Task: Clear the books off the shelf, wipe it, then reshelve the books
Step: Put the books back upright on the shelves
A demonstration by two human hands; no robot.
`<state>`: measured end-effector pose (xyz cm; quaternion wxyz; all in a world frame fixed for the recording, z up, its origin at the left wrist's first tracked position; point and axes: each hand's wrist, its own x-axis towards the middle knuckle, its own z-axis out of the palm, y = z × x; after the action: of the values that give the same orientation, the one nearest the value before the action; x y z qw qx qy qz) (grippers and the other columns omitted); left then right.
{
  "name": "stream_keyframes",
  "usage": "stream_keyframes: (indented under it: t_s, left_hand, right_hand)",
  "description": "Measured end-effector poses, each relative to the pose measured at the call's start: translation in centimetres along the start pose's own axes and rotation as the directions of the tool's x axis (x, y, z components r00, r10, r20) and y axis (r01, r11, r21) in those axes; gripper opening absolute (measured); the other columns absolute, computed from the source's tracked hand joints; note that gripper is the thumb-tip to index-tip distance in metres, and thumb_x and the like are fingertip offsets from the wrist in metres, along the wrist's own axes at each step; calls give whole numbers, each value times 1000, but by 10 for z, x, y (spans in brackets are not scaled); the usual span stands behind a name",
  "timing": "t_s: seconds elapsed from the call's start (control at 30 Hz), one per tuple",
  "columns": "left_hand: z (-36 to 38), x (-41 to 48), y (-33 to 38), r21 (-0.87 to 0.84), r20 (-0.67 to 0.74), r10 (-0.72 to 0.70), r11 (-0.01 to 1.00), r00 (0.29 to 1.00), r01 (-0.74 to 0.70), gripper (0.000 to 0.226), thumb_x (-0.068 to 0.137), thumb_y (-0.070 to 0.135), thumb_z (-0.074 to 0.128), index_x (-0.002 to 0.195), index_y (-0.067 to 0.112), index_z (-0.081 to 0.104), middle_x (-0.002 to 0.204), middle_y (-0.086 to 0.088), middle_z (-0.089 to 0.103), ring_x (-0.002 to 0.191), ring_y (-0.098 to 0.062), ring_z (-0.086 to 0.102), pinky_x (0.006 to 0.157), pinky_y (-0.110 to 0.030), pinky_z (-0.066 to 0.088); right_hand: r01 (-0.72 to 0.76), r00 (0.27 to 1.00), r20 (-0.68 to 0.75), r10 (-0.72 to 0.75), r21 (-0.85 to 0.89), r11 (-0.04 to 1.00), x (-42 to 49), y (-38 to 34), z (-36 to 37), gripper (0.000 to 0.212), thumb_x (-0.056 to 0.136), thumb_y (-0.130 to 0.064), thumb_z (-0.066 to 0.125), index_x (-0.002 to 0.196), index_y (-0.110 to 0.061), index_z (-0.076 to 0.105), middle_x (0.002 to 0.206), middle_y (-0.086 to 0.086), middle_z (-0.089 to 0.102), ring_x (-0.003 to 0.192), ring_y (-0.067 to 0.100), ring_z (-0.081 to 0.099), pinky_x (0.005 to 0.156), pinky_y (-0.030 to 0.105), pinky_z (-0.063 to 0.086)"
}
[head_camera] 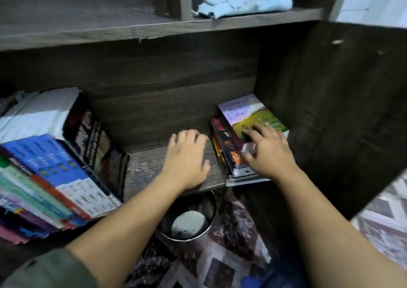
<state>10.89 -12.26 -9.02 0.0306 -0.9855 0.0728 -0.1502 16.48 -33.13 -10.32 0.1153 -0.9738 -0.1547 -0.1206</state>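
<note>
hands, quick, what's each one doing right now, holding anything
Left hand: open, loosely curled over the shelf, holding nothing.
Right hand: open, fingers laid flat on the top book, no clear grip.

Leaning books [50, 173] are kept at the left of the shelf [149, 168], a stack of books [237, 146] at its right. A cloth [244, 2] is laid on the upper shelf [275, 15], and a bowl [187, 219] is set on the floor [231, 265] below.
</note>
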Motion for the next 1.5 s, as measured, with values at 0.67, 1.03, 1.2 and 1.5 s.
stream_keyframes:
  t_s: [0.67, 1.03, 1.2, 1.5]
  left_hand:
    - [57, 43, 88, -524, 334, -171, 784, 927, 334, 87, 85, 33, 59, 155, 9, 12, 160, -18, 11, 141, -33, 30, 113, -35, 32]
    - [51, 45, 77, 117, 285, 69, 988, 956, -106, 106, 87, 67, 48, 150, -7, 8, 158, -26, 10, 148, -37, 9, 119, -43, 9]
    - [48, 49, 78, 207, 304, 99, 964, 948, -168, 108, 81, 61, 62, 147, -11, 17, 151, -33, 22, 142, -42, 22, 119, -47, 16]
    - [64, 39, 59, 378, 226, 122, 903, 966, -203, 101, 27, 66, 72, 97, -6, 74, 91, -24, 71, 75, -30, 70, 76, -36, 56]
  right_hand:
    - [1, 983, 186, 12, -72, 997, 7, 36, -1, 109, 72, -38, 72, 152, -38, -1, 161, 0, -10, 147, 26, -15, 119, 41, -10]
    - [106, 994, 21, -104, -145, 984, 2, 41, 12, 134, 40, -55, 88, 152, -33, 19, 159, 0, 21, 148, 25, 7, 116, 39, -11]
    - [96, 995, 30, -92, -147, 984, 4, 41, 9, 135, 41, -59, 86, 153, -34, 15, 160, -1, 15, 149, 25, 1, 117, 40, -10]
    - [7, 996, -85, -29, -247, 969, -5, 15, 41, 147, 17, -49, 90, 148, -28, 26, 146, 23, 36, 135, 42, 29, 110, 57, 9]
